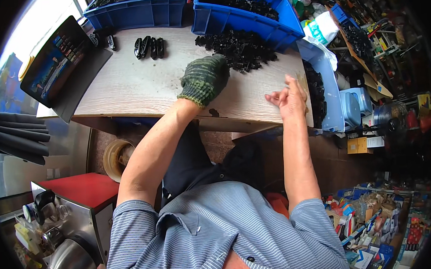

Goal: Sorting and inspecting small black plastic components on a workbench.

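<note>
My left hand [204, 79], in a dark green knitted glove, is closed over the table at the near-left edge of a heap of small black plastic parts [242, 49]. Its fingertips are turned away, so anything inside them is hidden. Bare and with fingers apart, my right hand [290, 99] is above the table's right edge, beside a light blue bin [335, 108] that holds black pieces. A short row of glossy black oblong pieces [144, 47] lies farther left on the wood-grain table [129, 93].
Two blue crates, the left one [136, 15] and the right one [218, 20], stand at the far edge with black parts inside. A tablet [56, 65] leans at the left. Below it are a red-topped cabinet [83, 189] and a round tub [111, 160]. Cluttered shelves fill the right.
</note>
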`<state>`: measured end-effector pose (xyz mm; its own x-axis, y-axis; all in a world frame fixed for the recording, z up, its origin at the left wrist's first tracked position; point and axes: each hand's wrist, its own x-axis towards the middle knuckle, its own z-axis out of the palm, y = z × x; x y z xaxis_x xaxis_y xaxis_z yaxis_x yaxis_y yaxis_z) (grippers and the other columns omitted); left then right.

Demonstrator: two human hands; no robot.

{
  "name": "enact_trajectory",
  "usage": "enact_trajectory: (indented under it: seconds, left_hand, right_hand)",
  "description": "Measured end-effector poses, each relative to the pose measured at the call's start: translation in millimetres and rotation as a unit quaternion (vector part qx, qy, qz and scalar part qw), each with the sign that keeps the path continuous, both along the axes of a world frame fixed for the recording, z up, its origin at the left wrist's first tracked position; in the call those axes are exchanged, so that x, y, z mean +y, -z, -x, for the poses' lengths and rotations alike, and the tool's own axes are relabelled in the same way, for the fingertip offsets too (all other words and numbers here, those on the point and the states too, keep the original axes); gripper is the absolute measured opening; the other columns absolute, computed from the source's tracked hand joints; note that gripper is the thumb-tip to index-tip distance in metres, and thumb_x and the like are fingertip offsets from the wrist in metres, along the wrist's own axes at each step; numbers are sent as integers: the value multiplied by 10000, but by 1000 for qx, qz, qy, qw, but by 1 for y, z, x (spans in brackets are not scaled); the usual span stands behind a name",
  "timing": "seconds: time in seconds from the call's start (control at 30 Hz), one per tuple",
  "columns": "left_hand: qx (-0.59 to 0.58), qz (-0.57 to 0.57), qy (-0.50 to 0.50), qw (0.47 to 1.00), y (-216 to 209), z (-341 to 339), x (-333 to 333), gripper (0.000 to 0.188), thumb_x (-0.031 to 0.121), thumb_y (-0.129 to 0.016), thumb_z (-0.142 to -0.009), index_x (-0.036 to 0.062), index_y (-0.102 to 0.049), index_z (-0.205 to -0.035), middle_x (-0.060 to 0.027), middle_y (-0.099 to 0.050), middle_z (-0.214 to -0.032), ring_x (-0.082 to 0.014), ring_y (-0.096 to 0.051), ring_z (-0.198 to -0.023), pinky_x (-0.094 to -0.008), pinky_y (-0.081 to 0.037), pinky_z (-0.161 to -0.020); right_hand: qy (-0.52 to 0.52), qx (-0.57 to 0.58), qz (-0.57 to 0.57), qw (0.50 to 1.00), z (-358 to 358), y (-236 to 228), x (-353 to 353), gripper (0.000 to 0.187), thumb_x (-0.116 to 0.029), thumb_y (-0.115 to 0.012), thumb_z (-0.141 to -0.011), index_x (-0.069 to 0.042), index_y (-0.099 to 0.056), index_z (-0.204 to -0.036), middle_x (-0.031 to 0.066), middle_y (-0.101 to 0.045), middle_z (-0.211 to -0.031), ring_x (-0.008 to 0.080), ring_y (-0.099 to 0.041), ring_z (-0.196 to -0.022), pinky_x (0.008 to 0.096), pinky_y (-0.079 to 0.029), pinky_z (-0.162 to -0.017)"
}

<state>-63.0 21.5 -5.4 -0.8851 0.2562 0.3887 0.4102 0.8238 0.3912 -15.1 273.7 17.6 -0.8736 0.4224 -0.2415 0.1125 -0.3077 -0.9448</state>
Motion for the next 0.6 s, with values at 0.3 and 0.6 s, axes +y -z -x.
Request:
enact_trajectory:
  seconds: [0.3, 0.6]
  left_hand:
    - [-375, -588, 92, 711, -15, -14, -7, 190, 175, -678, -905, 15, -687, -1007, -46, -645, -735, -112, -581, -594, -251, -458, -522]
    - [-367, -581, 112, 718, -20, -36, 5, 191, 185, -669, -920, 16, -678, -1008, -46, -636, -755, -133, -593, -643, -271, -485, -585]
  right_hand:
    - [-208, 26, -26, 977, 11, 6, -72, 288, -238, -755, -875, -61, -652, -1078, 20, -504, -493, 155, -509, -389, 376, -548, -458]
    - [-187, 66, -58, 978, 10, 13, -81, 210, -215, -768, -875, -35, -691, -950, 1, -490, -478, 91, -409, -355, 295, -459, -393]
